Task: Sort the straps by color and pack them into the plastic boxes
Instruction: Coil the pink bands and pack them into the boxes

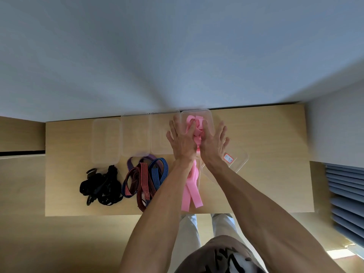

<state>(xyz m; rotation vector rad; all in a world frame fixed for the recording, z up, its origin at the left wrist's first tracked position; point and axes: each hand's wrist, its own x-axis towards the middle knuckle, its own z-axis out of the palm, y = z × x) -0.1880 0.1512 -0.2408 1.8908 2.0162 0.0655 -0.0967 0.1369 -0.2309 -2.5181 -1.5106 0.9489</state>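
At the centre of the frame, a person's left hand (182, 139) and right hand (213, 141) press pink straps (192, 184) into a clear box (208, 115) at the worktop's (266, 154) far edge. Both hands' fingers are spread wide; the thumbs are hidden. The straps' tails trail toward the near edge. Left of the arms lie striped straps (144, 179) and black straps (101, 186), with three clear boxes (135, 134) behind them.
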